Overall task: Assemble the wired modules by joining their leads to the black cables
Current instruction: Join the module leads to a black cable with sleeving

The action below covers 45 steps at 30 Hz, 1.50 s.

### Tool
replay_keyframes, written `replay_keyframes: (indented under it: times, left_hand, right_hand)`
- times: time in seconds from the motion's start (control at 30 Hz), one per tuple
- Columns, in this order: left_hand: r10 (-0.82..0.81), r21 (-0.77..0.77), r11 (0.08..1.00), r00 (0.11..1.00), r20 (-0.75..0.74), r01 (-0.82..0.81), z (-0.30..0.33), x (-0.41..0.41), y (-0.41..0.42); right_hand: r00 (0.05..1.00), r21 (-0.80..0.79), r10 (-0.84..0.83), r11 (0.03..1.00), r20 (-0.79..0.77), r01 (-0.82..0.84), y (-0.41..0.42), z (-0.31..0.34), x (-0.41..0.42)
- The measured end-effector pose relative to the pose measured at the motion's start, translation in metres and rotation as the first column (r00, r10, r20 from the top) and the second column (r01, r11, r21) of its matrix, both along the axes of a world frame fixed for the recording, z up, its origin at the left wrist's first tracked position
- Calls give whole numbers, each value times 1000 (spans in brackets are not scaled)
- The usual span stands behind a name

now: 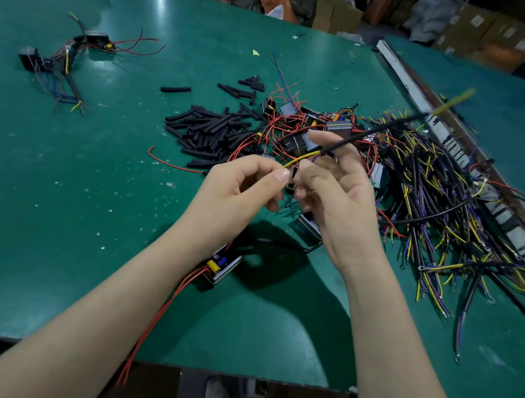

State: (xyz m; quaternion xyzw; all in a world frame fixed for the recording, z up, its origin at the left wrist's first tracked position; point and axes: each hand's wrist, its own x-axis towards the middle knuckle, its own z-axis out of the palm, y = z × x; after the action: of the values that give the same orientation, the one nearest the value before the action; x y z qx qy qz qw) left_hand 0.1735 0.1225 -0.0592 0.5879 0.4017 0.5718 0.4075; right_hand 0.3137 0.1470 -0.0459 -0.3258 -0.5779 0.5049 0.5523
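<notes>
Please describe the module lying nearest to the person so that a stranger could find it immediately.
On the green table, look just under the left hand's wrist. There lies a small boxed module with yellow and blue parts on top. Unlike the modules in the pile, it lies alone, its red leads running off the table's near edge.

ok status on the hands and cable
Left hand pinching yellow lead. Right hand holding black cable. Nothing in the way.
</notes>
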Motion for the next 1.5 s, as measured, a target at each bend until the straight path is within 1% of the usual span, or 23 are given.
replay_keyframes:
  times: [0.17, 0.27, 0.33, 0.47, 0.57, 0.67, 0.73, 0.8, 0.87, 0.93, 1.0, 1.03, 1.1, 1.2, 1.3, 1.5]
  left_hand:
    - [-47, -24, 999, 999, 0, 47, 3, -1, 0]
    - [-43, -62, 997, 995, 86, 49, 3, -4, 3]
    - [-51, -95, 993, 986, 156, 66, 4, -6, 5]
    - [-149, -153, 970, 959, 242, 189, 4, -5, 7]
    - [-213, -193, 943, 938, 273, 270, 3, -5, 7]
    - [-227, -200, 940, 946, 232, 274, 3, -6, 5]
    - [-198, -165, 960, 967, 161, 224, 3, -6, 4]
    - [-129, -73, 989, 991, 26, 130, 3, -5, 3]
    - [-17, 45, 999, 991, -131, 23, 2, -3, 2]
    - [102, 165, 984, 963, -250, -62, 1, -2, 3]
    - [192, 252, 961, 932, -308, -114, 0, -2, 4]
    - [206, 254, 959, 931, -300, -130, -1, -2, 4]
    - [162, 169, 978, 962, -220, -126, -1, -2, 4]
    - [63, 60, 997, 989, -133, -55, 0, -4, 4]
    - [19, 8, 1000, 991, -134, -18, 1, -6, 6]
    - [-30, -36, 999, 995, -97, 27, 1, -7, 5]
  right_hand:
    - [998, -18, 56, 998, 34, -56, 0, 0, -1]
    - [997, -31, 75, 997, -3, -75, 1, 1, 0]
    - [992, -25, 120, 992, -33, -120, 1, 2, 1]
    - [972, -5, 205, 978, -114, -207, 1, 1, -1]
    - [978, 16, 167, 986, -128, -167, 0, 3, -2]
    - [988, 28, 92, 996, -120, -89, 0, 3, -2]
    - [993, 40, 45, 998, -113, -41, 0, 2, -3]
    - [991, 37, -2, 999, -132, 7, -2, 2, -6]
    - [988, 39, -74, 996, -136, 80, -4, 1, -10]
    - [982, 43, -147, 987, -123, 153, -5, -1, -13]
    - [970, 13, -198, 979, -139, 202, -6, -3, -17]
    - [966, -7, -208, 978, -155, 209, -7, -3, -18]
    - [966, -37, -184, 983, -180, 180, -8, -2, -20]
    - [963, -96, -85, 993, -255, 62, -7, 1, -18]
    - [951, -159, -59, 987, -303, 11, -4, 3, -12]
    - [943, -320, -103, 947, -317, -4, -2, 6, -10]
